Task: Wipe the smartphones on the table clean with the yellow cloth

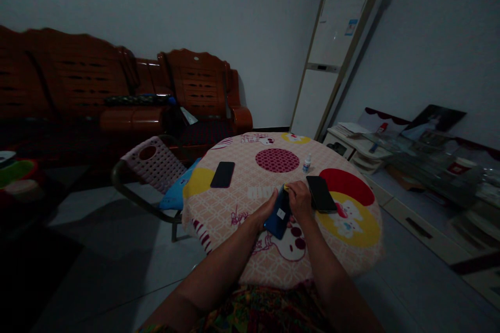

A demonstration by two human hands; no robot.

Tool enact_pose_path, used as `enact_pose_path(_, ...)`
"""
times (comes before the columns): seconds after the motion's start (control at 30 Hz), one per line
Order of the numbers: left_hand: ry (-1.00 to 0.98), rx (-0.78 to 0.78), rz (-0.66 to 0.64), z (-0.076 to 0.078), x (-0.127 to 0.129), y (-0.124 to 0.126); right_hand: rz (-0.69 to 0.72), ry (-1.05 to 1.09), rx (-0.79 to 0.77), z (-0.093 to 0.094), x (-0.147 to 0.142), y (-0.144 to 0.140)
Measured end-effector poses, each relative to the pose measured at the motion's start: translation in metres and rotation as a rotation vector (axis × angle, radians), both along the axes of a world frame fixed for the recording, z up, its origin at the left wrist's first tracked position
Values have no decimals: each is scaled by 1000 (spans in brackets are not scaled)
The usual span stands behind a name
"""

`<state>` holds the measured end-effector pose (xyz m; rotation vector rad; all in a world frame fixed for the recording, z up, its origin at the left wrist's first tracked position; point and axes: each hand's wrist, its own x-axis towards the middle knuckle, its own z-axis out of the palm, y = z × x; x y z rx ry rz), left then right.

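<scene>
A blue smartphone (pixel 276 226) is gripped in my left hand (pixel 267 209), its back with a small white label facing up. The fingers of my right hand (pixel 300 201) are closed at the phone's top end, pinching a small yellow thing (pixel 286 187) whose kind I cannot make out. Just right of that hand, a black smartphone (pixel 321 194) lies on the table. Another dark smartphone (pixel 223 174) rests farther left. Beyond my right hand stands a small clear bottle (pixel 307 163) with a white cap and a blue label.
A patterned cloth covers the round table (pixel 234 197). On the left is a woven chair (pixel 156 164) with a blue cushion (pixel 177 190). Wooden seating (pixel 199 83) lines the back wall, near a tall white air conditioner (pixel 326 57). A low cabinet (pixel 414 218) with a glass top stands right.
</scene>
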<state>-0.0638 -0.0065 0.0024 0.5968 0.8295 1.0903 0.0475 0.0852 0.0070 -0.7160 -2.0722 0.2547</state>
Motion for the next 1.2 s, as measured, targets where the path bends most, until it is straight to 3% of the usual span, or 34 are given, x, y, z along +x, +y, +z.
enact_pose_path(0.37, 12, -28, 48, 2, 1, 1, 64, -154, 93, 2, 1, -8)
enact_pose_path(0.6, -10, -63, 146, -2, 0, 4, 89, -186, 113, 1, 5, -19)
enact_pose_path(0.97, 33, -50, 39, 2, 2, 0, -62, -170, 93, -1, 0, -5)
enact_pose_path(1.2, -20, -73, 160, -1, 1, 4, 2, -215, 121, -1, 2, -21)
